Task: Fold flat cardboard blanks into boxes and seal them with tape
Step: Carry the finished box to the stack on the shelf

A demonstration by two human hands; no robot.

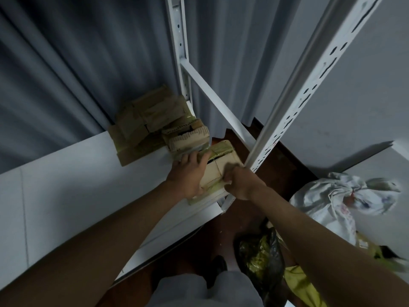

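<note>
While the wide white shelf [66, 185] runs off to the left, the action sits at its right-hand corner, and that's where both arms converge. Further back on the shelf, a heap of finished boxes [152, 120] leans against the grey curtain. Now the left hand [188, 171]: fingers straight and together, laid flat on the near-left face of the taped box [218, 171], steadying it. That box sits right at the shelf's corner, its long axis running away from the person toward the stack, tan cardboard with a dark gap along its top seam and yellowish tape banding both ends. Moving right, the right hand [238, 180] is curled at the box's near-right edge, seemingly pinching it, though blur hides the fingertips. Both hands touch it; the right looks better placed to pull or press tape down. Just right stands the slotted white upright [309, 85].
</note>
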